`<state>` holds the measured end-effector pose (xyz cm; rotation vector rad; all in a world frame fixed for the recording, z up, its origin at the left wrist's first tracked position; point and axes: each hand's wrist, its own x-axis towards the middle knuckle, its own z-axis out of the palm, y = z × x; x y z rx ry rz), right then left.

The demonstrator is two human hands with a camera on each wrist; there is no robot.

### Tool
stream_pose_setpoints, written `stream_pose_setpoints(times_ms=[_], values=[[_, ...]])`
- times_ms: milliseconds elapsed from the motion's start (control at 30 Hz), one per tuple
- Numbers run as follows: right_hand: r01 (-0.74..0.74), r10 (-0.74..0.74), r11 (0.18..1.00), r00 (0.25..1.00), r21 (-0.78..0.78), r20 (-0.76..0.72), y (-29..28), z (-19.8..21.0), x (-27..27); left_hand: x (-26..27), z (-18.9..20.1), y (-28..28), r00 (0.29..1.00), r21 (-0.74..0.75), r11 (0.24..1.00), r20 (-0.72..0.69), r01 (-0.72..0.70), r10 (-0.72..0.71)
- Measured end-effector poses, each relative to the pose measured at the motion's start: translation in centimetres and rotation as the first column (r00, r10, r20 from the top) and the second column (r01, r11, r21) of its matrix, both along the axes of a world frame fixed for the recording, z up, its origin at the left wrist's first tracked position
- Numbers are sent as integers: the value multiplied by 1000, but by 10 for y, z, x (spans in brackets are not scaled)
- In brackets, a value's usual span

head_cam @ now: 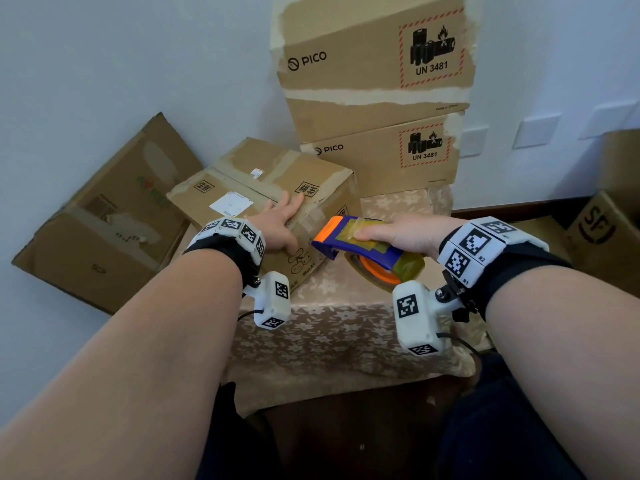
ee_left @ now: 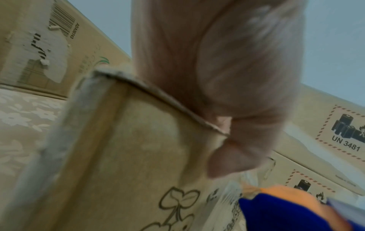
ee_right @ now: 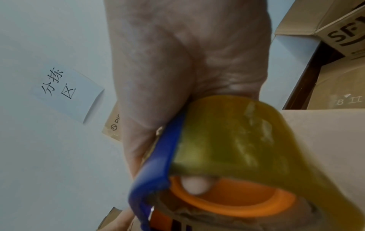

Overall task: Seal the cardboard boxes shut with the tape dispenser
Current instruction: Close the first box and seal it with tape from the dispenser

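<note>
Box (head_cam: 263, 199) sitting on the counter (head_cam: 332, 327), seam running away from the person | left hand (head_cam: 280, 220) lying flat, fingers straight, pressing its top | right hand (head_cam: 405, 233) gripping the tape dispenser (head_cam: 363, 251), nose hovering just beside the box's near right edge.

Each bare forearm carries a black wrist strap (head_cam: 225, 249) topped by a white band of square black-and-white marker tiles (head_cam: 479, 242) (right-side tiles read R1, R2). A white, marker-tagged camera housing (head_cam: 415, 318) hangs at 6 o'clock on a screwed bracket, trailing a thin black cable (head_cam: 462, 341). Dark trousers (head_cam: 502, 427) are worn.
</note>
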<state>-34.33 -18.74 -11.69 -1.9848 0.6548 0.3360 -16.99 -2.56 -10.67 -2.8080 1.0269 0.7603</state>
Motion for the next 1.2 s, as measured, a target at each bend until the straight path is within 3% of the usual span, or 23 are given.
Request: stream_pose_setpoints(times_ms=[133,233,400,767,1200], values=[[-13,13,1000,1000,-26,-1,3,2,9,-6,9,-5,990,-66,993,-114,-94,86],[-8,8,999,1000,-48,5,7,5,15,-12,9,-10,993,-70,993,-76,-100,94],[27,-25,998,999,-54,39,14,15,24,-27,12,-10,997,46,999,74,3,-6],[116,-116,993,993,4,-2,19,44,37,-49,29,-10,998,24,999,52,21,-22],[188,-178,973,980,136,-86,3,45,52,-28,12,-8,998,-29,999,48,-42,44]])
